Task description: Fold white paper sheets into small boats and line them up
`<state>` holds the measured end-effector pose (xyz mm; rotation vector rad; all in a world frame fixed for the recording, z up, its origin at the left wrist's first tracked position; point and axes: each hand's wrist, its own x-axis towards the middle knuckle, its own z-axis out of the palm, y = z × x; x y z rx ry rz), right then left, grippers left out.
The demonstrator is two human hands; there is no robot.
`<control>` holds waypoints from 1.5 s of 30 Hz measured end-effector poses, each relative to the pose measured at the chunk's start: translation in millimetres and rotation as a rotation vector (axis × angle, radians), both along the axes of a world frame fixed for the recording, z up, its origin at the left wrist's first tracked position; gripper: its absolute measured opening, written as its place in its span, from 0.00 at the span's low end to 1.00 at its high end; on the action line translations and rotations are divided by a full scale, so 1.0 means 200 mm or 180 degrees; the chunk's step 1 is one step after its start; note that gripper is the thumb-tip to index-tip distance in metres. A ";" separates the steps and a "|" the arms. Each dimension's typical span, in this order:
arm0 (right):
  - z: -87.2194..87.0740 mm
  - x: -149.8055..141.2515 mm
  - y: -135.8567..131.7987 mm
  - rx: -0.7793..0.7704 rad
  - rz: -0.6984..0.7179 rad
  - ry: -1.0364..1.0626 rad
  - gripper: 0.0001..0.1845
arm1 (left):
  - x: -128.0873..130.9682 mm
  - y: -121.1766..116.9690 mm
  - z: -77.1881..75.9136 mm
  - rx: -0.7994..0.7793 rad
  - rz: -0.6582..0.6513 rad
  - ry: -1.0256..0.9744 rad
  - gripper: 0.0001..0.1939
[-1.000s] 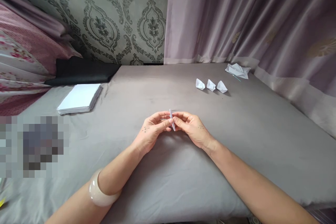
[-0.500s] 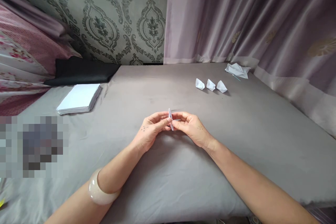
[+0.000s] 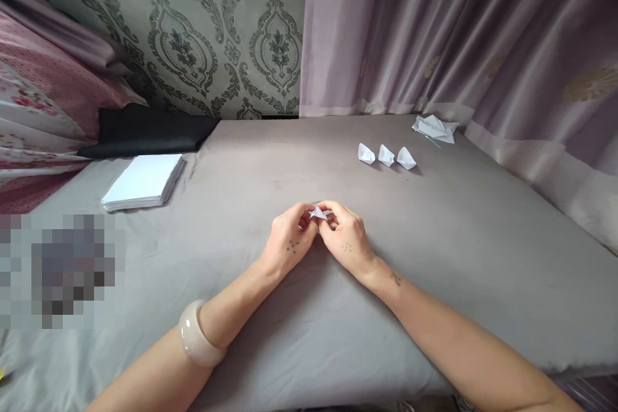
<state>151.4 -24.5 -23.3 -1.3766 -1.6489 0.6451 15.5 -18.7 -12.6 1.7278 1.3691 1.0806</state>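
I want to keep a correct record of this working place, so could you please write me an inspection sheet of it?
Surface: grey cloth, lightly creased.
Work things: small folded paper between the hands; three folded paper pieces in a row beyond, right of centre; paper stack at left.
Clutter: loose white papers at far right, thin stick beside them; a pixelated patch at left, contents unreadable.
Grip: left hand and right hand both hold the small folded paper by the fingers.
Cables: nothing seen that is clearly a cable.
Surroundings: patterned wall, mauve curtain, black sheet at far left.
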 end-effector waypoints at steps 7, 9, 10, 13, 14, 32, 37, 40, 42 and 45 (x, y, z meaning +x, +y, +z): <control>0.00 -0.03 -0.03 0.0465 -0.0143 -0.0070 0.15 | 0.00 -0.05 -0.03 0.1074 0.0293 0.0668 0.13; -0.01 -0.03 -0.03 0.0640 -0.0193 -0.0131 0.17 | 0.00 -0.05 -0.03 0.1503 0.0345 0.0951 0.14; -0.01 -0.03 -0.04 0.0760 -0.0204 -0.0178 0.17 | 0.00 -0.05 -0.04 0.1628 0.0349 0.1059 0.14; -0.01 -0.02 -0.04 0.1076 -0.0041 -0.0312 0.19 | -0.01 -0.04 -0.04 0.1480 0.0147 0.1014 0.16; -0.01 -0.01 -0.03 0.1130 0.0053 -0.0316 0.20 | -0.02 -0.04 -0.04 0.1349 0.0002 0.0922 0.16; 0.03 0.07 0.00 -0.0513 0.1123 0.0669 0.12 | -0.08 0.00 0.01 -0.0034 -0.0660 0.0027 0.12; 0.02 0.10 0.01 -0.0468 0.1267 0.0436 0.13 | -0.13 0.03 0.04 -0.0070 -0.1096 0.0292 0.08; 0.04 0.13 0.02 -0.0177 0.1308 -0.0007 0.13 | -0.15 0.05 0.03 0.0120 -0.1291 0.0551 0.08; 0.04 0.15 0.03 0.0091 0.1315 -0.0454 0.12 | -0.17 0.06 0.02 0.0521 -0.1314 0.0954 0.08; 0.05 0.17 0.04 0.0401 0.1363 -0.1085 0.08 | -0.19 0.07 -0.01 0.1229 -0.1380 0.1689 0.07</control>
